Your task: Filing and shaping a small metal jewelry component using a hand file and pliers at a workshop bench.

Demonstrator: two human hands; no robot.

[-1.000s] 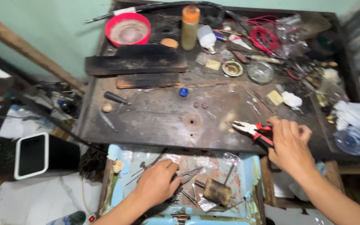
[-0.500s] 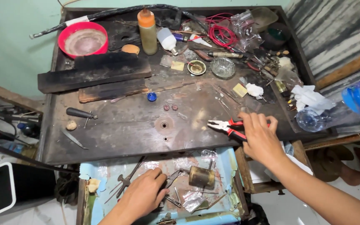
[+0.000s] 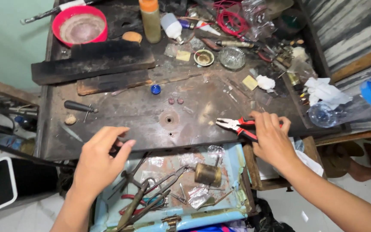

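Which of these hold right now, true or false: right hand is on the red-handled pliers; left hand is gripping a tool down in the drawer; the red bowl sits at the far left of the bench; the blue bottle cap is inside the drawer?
1. The right hand rests on the red-handled pliers. True.
2. The left hand grips a tool in the drawer. False: it hovers above the drawer's left edge, fingers open, holding nothing.
3. The red bowl sits at the bench's far left. True.
4. The blue bottle cap is in the drawer. False: it lies on the benchtop.
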